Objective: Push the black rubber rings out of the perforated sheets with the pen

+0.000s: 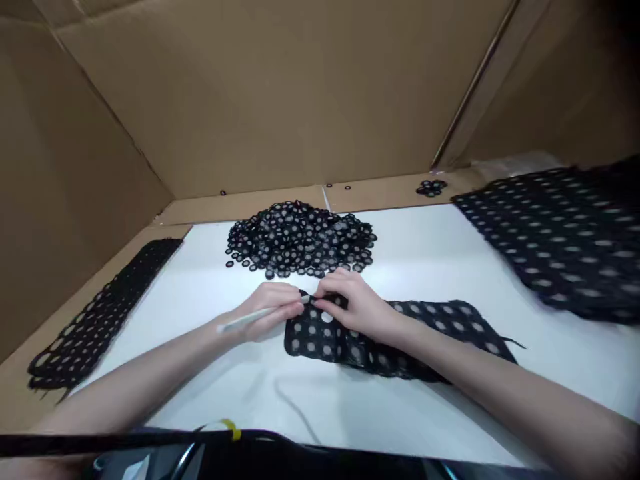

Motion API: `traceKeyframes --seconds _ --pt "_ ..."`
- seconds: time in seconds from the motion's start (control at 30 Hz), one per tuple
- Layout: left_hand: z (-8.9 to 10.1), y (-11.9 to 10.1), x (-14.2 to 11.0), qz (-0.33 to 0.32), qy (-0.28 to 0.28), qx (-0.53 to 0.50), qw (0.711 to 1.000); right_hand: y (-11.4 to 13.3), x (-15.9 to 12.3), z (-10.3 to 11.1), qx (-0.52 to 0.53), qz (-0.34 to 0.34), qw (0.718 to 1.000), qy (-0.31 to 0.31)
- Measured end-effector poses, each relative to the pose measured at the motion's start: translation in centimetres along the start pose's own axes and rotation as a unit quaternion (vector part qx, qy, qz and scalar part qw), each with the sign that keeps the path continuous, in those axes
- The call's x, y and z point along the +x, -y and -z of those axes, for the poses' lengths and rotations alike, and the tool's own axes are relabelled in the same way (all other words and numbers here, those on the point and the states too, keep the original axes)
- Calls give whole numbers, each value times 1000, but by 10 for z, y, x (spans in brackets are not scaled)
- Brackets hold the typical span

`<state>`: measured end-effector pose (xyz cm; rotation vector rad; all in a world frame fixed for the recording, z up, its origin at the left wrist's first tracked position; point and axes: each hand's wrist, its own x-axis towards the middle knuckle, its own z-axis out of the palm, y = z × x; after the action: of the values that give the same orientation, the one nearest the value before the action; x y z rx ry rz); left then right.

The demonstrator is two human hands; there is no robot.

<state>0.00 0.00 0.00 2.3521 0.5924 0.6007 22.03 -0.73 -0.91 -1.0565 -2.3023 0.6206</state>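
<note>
My left hand [274,308] is closed around a thin white stick-like tool [245,321], whose tip meets the top left edge of a black sheet with round pale dots or holes [313,337]. Pinched at that same edge, my right hand [357,303] lies over the sheet and has its thumb and forefinger on the black material. The sheet stretches to the right beneath my right forearm, which hides part of it. Just beyond both hands rises a heap of small black rings [300,237].
Stacked black dotted sheets [555,233] lie at the right. Another long black perforated strip [107,310] rests along the left edge of the white board [210,267]. A few black rings [431,188] sit at the back right. Cardboard walls [300,100] enclose the work area.
</note>
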Motion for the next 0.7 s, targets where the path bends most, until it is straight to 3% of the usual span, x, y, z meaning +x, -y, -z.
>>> traceKeyframes --seconds 0.3,0.7 --pt "11 -8 8 41 68 -1 997 2 4 0 1 5 1000 -4" --pt "12 -7 8 105 62 -69 990 5 4 1 1 5 1000 -6"
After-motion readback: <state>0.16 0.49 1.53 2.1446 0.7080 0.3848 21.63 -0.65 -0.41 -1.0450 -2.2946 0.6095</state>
